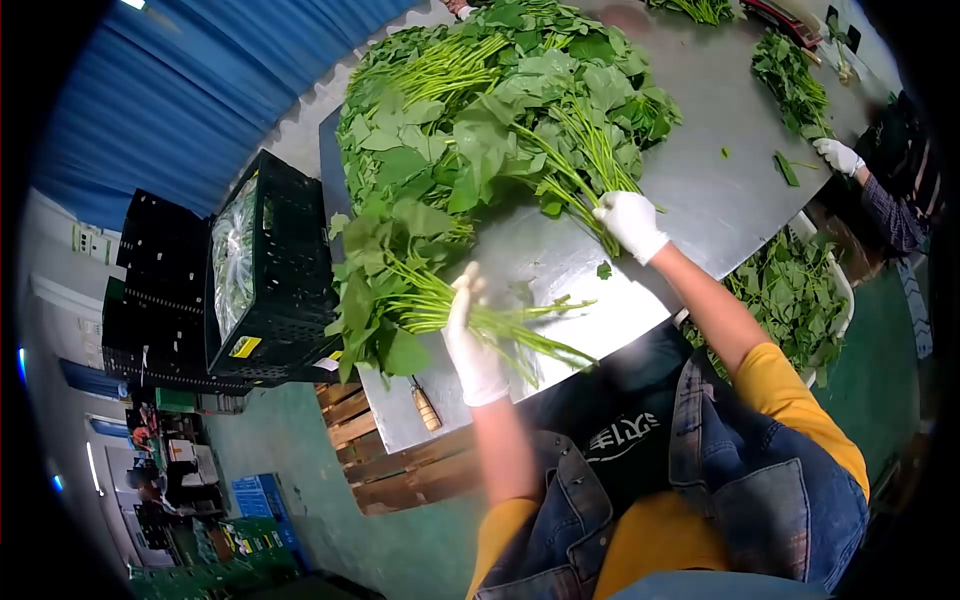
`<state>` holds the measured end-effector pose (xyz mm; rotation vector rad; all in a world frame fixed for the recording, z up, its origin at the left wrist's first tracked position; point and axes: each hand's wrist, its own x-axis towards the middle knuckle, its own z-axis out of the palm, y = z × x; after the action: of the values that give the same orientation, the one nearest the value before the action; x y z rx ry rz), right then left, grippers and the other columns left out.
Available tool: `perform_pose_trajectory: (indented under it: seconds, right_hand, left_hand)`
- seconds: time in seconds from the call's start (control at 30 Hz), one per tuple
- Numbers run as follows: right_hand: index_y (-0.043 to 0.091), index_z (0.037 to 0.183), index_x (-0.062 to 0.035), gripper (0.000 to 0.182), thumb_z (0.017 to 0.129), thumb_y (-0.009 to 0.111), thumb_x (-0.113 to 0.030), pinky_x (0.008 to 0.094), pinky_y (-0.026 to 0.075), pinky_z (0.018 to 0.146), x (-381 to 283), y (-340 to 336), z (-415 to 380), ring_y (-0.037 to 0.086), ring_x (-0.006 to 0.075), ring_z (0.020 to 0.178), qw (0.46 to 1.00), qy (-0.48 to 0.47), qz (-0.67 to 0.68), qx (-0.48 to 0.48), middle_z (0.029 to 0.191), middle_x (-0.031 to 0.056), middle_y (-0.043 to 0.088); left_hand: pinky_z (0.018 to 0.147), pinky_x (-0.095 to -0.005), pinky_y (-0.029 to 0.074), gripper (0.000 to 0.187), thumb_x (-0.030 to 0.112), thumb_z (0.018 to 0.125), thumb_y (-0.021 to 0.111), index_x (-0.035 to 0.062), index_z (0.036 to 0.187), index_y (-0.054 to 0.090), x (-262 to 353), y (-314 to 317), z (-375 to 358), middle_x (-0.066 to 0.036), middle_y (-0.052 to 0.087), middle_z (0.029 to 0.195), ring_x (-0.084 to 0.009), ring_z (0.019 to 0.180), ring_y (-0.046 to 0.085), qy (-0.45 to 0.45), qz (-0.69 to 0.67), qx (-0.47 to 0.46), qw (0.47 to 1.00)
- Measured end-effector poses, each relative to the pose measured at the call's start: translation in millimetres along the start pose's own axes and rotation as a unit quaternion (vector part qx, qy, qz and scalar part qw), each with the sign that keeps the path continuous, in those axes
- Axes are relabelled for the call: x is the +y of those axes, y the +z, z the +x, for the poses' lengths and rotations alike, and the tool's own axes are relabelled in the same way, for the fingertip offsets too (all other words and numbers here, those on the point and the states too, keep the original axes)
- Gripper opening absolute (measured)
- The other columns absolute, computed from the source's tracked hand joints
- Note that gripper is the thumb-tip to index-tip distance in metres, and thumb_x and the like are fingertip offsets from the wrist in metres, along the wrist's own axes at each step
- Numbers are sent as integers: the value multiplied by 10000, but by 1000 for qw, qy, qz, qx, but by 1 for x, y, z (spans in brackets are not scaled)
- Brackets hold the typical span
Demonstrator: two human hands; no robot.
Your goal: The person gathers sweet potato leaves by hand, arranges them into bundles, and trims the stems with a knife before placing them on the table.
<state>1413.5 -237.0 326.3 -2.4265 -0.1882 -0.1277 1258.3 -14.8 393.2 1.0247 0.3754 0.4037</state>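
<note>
My left hand (472,345), in a white glove, is wrapped round a bunch of long-stemmed leafy greens (405,290). The leaves point away to the left and the cut stems stick out towards my body. In a matching glove, my right hand (632,225) closes on the lower stems of more leafy greens (590,140), whose leaves lie against the large pile (430,120). Both hands are over the metal table (720,180). Near its front corner lies a tool with a wooden handle (426,408); its working end is partly hidden by leaves.
Dark plastic crates (285,270) stand left of the table, one with a clear bag inside. A white tub of loose greens (845,300) is below the right side. Across the table, a co-worker's gloved hand (838,156) is beside another bunch (790,85). A wooden pallet (400,470) lies underneath.
</note>
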Motion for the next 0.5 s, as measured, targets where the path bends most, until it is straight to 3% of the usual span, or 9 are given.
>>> perform_pose_trajectory:
  seconds: [0.03,0.07,0.1,0.17,0.27,0.37,0.4,0.5]
  right_hand:
    - [684,802,13,251,800,643,-234,345,495,627,4,-8,-4,650,259,682,991,15,127,36,690,160,653]
    - [699,867,9,213,844,624,-189,270,449,566,14,-8,-1,578,127,606,939,25,344,6,687,54,654]
    - [701,874,-7,185,896,590,-153,202,380,526,-10,-42,-14,485,34,580,902,89,418,-58,708,-16,641]
    - [698,903,-3,211,923,575,-173,180,328,498,-27,-67,-33,438,21,549,847,91,519,-73,713,-9,644]
    - [691,1004,14,256,938,565,-199,182,307,500,-17,-68,-38,440,28,554,869,-8,484,-106,726,-9,642]
    - [679,938,35,244,928,580,-188,188,391,565,-24,-74,-48,536,62,622,817,42,550,-169,754,36,656]
    - [673,840,31,232,903,606,-183,219,437,606,-15,-66,-45,579,103,658,808,17,559,-187,752,70,658]
    - [665,766,32,248,872,633,-190,253,446,602,-22,-64,-50,588,135,645,810,-44,537,-233,721,89,652]
  left_hand:
    - [915,-302,435,303,229,950,527,39,1184,557,1,3,-2,-65,599,1213,-170,1064,539,0,-1,0,1000]
    - [909,-307,445,292,223,945,535,36,1168,558,0,6,-3,-74,602,1200,-171,1064,548,-48,-42,17,998]
    - [904,-312,454,280,217,939,543,34,1151,559,-2,9,-2,-84,605,1187,-172,1064,556,-97,-84,33,991]
    - [899,-321,469,261,186,922,570,19,1122,551,-19,3,7,-122,609,1155,-196,1034,582,-80,-101,2,992]
    - [910,-337,473,261,114,904,590,-8,1127,532,-28,9,13,-161,621,1096,-237,1024,596,-101,-165,-3,981]
    - [892,-331,480,280,97,895,599,-18,1141,528,-33,13,18,-157,629,1087,-238,1015,603,-105,-147,-16,983]
    - [862,-316,488,298,70,885,607,-34,1152,526,-30,15,19,-159,636,1076,-228,970,616,-105,-138,-34,984]
    - [820,-295,495,309,53,878,613,-49,1157,526,-28,14,27,-158,648,1041,-205,904,623,-135,-141,-58,979]
